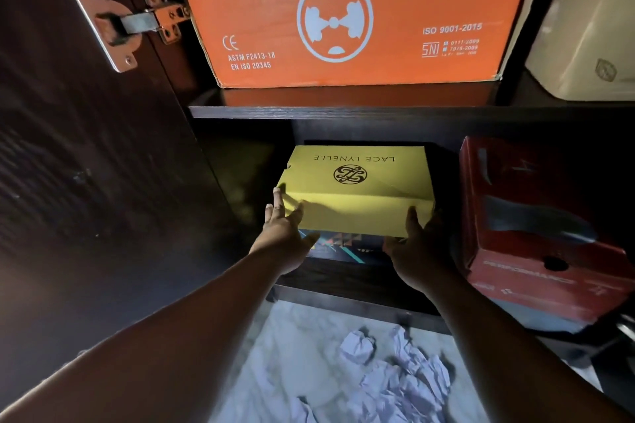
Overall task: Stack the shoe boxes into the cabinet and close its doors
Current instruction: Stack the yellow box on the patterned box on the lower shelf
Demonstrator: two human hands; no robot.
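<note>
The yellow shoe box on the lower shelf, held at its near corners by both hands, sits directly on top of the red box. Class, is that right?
Not quite. The head view shows the yellow shoe box, with the left hand and right hand at its near corners, resting on a dark patterned box. The red box stands beside it, to the right, on the same shelf.

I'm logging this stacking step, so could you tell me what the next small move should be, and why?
Probably push the yellow box a little deeper onto the dark patterned box beneath it. Both the left hand and the right hand are on its near corners, and its front edge looks close to the lower shelf front, with dark space behind.
</note>
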